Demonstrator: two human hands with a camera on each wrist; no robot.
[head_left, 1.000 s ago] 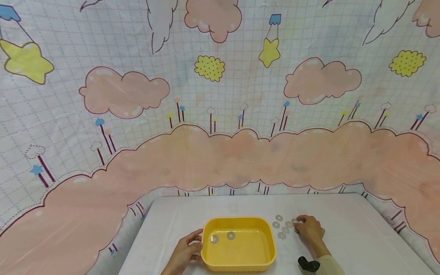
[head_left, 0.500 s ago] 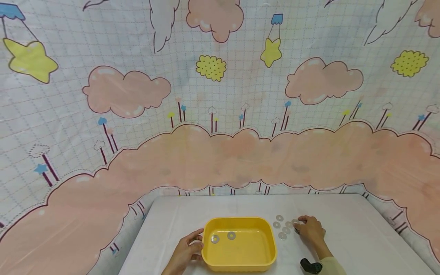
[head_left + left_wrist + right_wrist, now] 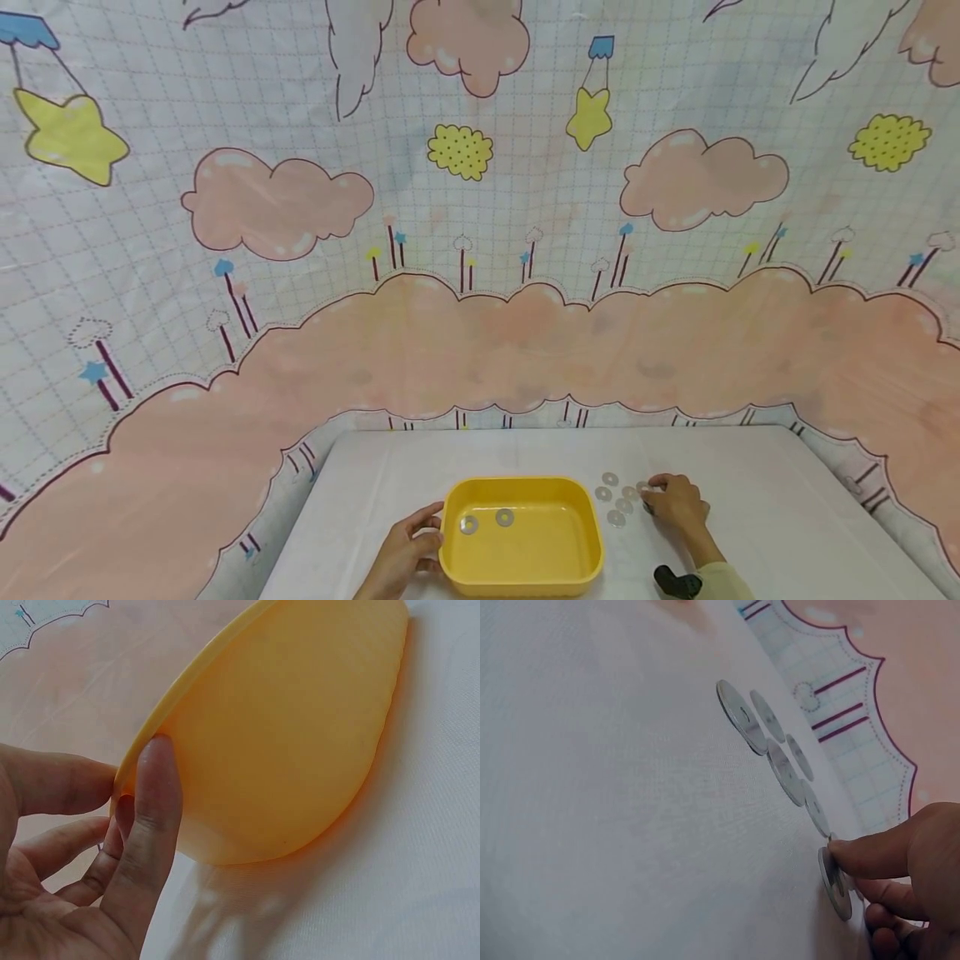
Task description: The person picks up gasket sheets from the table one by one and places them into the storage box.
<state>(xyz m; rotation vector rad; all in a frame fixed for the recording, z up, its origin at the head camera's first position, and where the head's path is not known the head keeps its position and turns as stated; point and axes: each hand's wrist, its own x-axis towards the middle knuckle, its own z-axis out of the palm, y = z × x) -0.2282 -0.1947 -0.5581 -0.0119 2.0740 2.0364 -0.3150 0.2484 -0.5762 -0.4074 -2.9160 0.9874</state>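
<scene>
At the left side of a yellow plastic tray (image 3: pixel 521 575), my left hand (image 3: pixel 405 550) holds the edge, thumb on the outer wall and a fingertip at the rim in the left wrist view. Two flat metal washers (image 3: pixel 505 517) lie inside the tray, towards its back left. To the right of the tray, my right hand (image 3: pixel 678 504) is down at the table. Its thumb and forefinger pinch a metal washer (image 3: pixel 835 889), which stands tilted in the right wrist view. Several more washers (image 3: pixel 784 772) lie flat in a loose cluster just left of that hand.
A white cloth covers the table (image 3: pixel 795 517). Behind it hangs a patterned backdrop (image 3: pixel 525 350) with pink clouds and yellow stars. A black device (image 3: pixel 677 581) sits at my right wrist, beside the pale sleeve (image 3: pixel 723 581).
The head view has shifted very slightly. Both hands, the tray and the washers stay in practically the same places.
</scene>
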